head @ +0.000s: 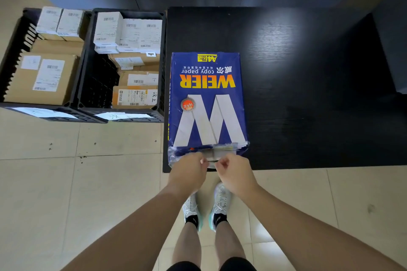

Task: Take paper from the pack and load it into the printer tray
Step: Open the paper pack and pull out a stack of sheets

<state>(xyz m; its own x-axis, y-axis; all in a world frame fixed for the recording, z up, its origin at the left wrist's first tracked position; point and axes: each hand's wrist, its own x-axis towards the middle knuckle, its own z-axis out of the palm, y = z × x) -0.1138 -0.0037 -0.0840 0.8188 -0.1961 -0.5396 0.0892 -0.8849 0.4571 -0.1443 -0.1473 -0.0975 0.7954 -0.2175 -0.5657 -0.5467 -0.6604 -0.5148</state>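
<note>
My left hand (189,169) and right hand (234,171) sit side by side at the near end of the pack (208,103), each pinched shut on the torn wrapper there. The pack lies flat on the black surface (308,94), at its near left corner, with the printed top facing up and its lettering upside down to me. White sheet edges show through the opened end, just past my fingers. On the floor (66,182) to the left stand two black crates (88,86) full of boxes.
</note>
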